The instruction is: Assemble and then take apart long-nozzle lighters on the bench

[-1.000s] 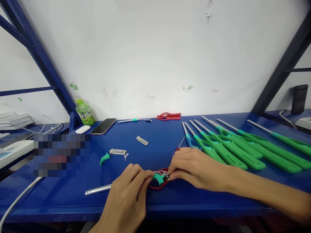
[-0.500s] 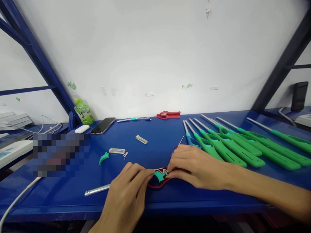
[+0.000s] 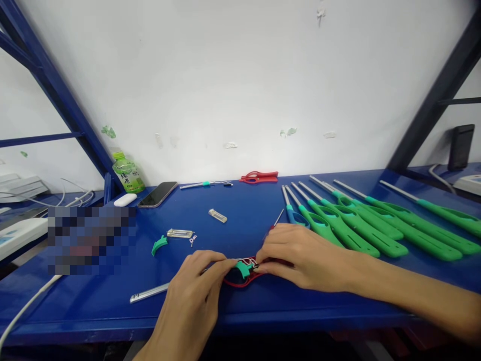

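Low in the middle lies a red lighter half-shell with a teal trigger and thin white wires in it. A metal tube runs out to the left, partly beneath my left hand. That hand is closed over the lighter's tube end, its thumb and fingertips beside the trigger. My right hand pinches around the wires and a small dark part just right of the trigger. Behind its knuckles a thin metal shaft with a red base pokes out; the rest is hidden.
Several green lighters and a blue one lie at the right. Two clear fuel tanks, a loose teal trigger, a tube assembly and red shells lie beyond. A phone and bottle stand left.
The whole view has shifted slightly. My left hand has drawn back a little to the left, showing more of the red shell. My right hand keeps its pinch near the trigger.
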Motion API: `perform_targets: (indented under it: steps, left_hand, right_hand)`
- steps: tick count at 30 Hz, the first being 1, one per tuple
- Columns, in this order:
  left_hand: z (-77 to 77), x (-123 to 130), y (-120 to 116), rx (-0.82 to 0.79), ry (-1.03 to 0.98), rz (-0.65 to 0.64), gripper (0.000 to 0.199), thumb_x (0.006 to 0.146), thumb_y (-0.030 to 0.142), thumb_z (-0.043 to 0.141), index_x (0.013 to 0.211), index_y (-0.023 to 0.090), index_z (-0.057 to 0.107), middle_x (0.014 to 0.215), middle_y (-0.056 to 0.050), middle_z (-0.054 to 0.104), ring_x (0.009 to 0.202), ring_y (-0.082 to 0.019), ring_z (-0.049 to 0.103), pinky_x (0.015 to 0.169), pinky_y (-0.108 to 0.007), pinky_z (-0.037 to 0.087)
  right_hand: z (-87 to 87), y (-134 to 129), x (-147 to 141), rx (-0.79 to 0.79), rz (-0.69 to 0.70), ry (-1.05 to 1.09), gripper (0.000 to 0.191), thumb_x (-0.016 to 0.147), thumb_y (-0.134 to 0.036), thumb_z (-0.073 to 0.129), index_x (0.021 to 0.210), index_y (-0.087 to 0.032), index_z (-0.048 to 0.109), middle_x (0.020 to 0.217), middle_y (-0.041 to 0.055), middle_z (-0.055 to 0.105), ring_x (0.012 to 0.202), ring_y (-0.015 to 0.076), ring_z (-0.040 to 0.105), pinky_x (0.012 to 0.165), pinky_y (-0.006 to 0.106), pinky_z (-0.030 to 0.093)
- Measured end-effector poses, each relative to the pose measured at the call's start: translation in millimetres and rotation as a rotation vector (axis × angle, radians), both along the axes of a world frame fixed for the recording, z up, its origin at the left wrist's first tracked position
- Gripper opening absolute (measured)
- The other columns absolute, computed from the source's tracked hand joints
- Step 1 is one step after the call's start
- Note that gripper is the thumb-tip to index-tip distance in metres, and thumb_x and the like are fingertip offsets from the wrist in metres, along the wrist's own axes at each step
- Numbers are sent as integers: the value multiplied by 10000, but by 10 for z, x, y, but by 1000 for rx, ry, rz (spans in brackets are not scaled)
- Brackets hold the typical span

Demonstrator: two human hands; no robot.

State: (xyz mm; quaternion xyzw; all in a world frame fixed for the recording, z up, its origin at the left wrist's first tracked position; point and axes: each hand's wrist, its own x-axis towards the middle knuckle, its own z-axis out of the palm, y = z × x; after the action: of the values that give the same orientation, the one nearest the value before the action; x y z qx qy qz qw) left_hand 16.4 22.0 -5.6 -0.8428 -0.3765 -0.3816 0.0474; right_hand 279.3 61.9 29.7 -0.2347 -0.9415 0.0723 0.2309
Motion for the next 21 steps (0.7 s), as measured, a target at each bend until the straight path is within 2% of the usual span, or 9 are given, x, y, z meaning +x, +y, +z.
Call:
perform_targets:
  steps: [6,14,21]
  left_hand:
    - [-7,18,-7,-33,-28,6,293,1055,96,510,1188,242,725,1041,-15,720,859,-145,704,764,-250,581]
    - [33,40,-23,-48,-61,-33,297,1068,98,497,1182,238,733,1022,-20,699,833,-122,710,730,-209,566]
    - [10,22,-24,-63,-46,-36,283,1079,113,502,1190,238,730,1045,-20,682,863,-121,694,747,-214,553]
  right_hand:
    - [18,-16,3,-9,-6,1,202,1086,-305,588,1049,-192,752,890,11,782,783,181,635,793,329,461]
    - [21,-26,14,-20,-13,-19,242,1100,-318,554,1047,-193,754,910,25,798,788,187,673,822,355,472]
    - [22,-24,10,-22,-17,-17,246,1093,-322,568,1033,-186,764,912,25,802,782,195,676,802,354,469]
